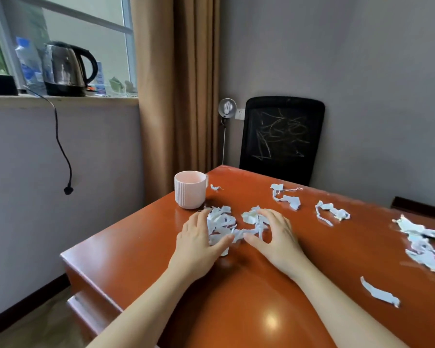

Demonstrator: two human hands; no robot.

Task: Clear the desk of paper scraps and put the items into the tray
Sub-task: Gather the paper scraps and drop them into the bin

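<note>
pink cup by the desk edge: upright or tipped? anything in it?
Upright: the pink cup stands on its base on the desk, mouth facing up. Contents: cannot tell; only the upper inner wall shows, and no scraps are visible there.

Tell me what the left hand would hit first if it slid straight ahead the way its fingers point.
Probably the pink ribbed cup. The left hand rests on the pile of paper scraps, fingers aimed up-table toward the cup's base, though depth is hard to judge.
</note>
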